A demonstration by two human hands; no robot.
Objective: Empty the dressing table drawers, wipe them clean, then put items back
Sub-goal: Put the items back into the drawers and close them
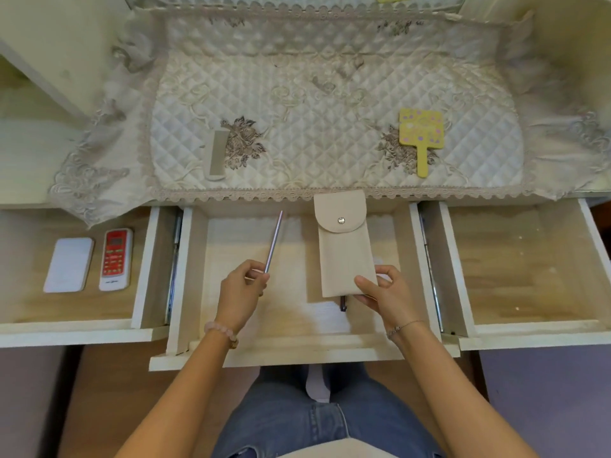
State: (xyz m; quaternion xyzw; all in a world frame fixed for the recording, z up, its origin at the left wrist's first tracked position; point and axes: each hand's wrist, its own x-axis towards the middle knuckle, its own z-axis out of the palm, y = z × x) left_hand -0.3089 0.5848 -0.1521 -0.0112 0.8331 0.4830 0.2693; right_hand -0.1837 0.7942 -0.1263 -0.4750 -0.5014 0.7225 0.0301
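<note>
Over the open middle drawer (pixel 297 350), the left hand (pixel 238 294) pinches a pen (pixel 274 242); the right hand (pixel 385 292) grips a pouch (pixel 344 249) by its bottom, apparently lifting both out to empty it.

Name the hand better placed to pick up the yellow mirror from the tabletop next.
Right. The right hand is on the same side as the yellow mirror, though it must first put down the beige pouch it grips. The left hand holds a slim metallic stick and would have to cross over.
</note>
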